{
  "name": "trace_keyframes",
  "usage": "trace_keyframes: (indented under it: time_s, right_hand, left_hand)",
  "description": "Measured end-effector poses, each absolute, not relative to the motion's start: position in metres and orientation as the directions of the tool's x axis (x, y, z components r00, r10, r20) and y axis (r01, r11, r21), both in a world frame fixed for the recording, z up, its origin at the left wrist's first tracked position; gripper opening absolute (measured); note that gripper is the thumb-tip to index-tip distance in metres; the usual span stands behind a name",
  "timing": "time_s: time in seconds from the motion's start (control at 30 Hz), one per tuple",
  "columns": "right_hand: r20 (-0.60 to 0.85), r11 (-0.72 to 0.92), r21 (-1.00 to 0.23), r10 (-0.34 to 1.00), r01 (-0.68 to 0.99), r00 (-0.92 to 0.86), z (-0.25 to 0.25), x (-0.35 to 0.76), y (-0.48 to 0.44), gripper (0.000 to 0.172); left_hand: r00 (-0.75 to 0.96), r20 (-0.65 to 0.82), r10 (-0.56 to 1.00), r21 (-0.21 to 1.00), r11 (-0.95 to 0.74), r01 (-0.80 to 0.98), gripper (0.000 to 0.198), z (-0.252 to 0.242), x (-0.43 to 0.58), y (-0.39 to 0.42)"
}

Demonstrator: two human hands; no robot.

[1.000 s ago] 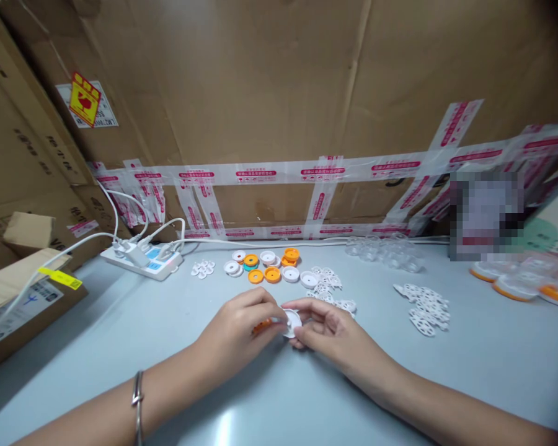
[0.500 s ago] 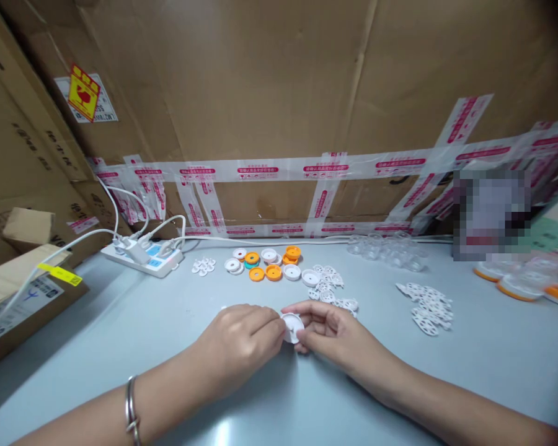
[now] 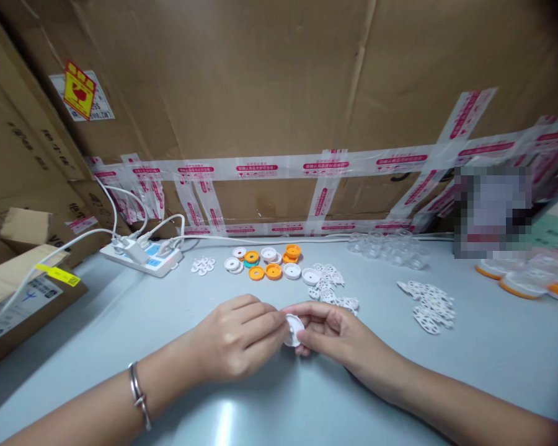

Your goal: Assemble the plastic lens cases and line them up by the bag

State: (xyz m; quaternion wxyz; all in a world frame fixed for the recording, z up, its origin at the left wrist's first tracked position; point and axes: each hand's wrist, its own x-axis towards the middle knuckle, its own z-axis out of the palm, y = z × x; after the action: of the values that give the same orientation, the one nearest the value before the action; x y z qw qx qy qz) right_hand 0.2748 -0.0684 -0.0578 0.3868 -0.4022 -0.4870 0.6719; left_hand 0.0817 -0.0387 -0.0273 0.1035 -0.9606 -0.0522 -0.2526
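Both hands are busy. My left hand (image 3: 244,337) pinches the left rim of a white shallow round plastic dish (image 3: 294,331); my right hand (image 3: 332,328) grips the right rim, thumb over the edge. Dish is tilted, held over the middle of the smooth grey tabletop (image 3: 270,409) (anything behind my left fingers is hidden).

Containers: orange shallow round plastic dishes (image 3: 273,271) and white ones with centre holes (image 3: 292,271) sit beyond my hands, toward the back edge. Some are stacked, orange on orange at the rear; a teal round plastic piece (image 3: 250,265) shows under another orange one. Further right, a heap of clear round plastic cups (image 3: 390,249) lies by the back edge. Brown cardboard box (image 3: 67,294) at the left edge, contents not visible to me.

Edges: a big brown cardboard panel (image 3: 260,93) walls off the back; a white plastic power strip (image 3: 155,263) sits toward the back left corner. White perforated flat plastic pieces (image 3: 428,306) lie toward the right edge, well apart from my right hand. Plain surface runs from my wrists to the near edge.
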Motion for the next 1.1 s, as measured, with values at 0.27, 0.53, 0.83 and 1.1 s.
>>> trace_keyframes:
  time_s: [0.27,0.53,0.83,1.1]
  right_hand:
    - [-0.159,-0.22,-0.968,0.911,-0.122,-0.381,-0.057,0.274,-0.068,0.037]
    - [-0.139,-0.194,-0.974,0.921,-0.119,-0.363,-0.062,0.278,-0.068,0.04]
    - [-0.205,-0.279,-0.941,0.919,-0.19,-0.336,-0.06,0.276,-0.068,0.05]
    - [-0.237,-0.33,-0.912,0.909,-0.246,-0.342,-0.061,0.276,-0.064,0.052]
  left_hand:
    - [0.884,0.459,0.09,-0.153,-0.972,0.178,0.021,-0.025,0.082,-0.036]
    - [0.897,0.43,0.102,-0.138,-0.975,0.177,0.011,-0.023,0.082,-0.033]
    - [0.829,0.453,0.329,0.239,-0.94,0.242,0.026,-0.024,0.078,-0.029]
    - [0.779,0.274,0.564,0.467,-0.786,0.406,0.018,-0.017,0.069,-0.02]
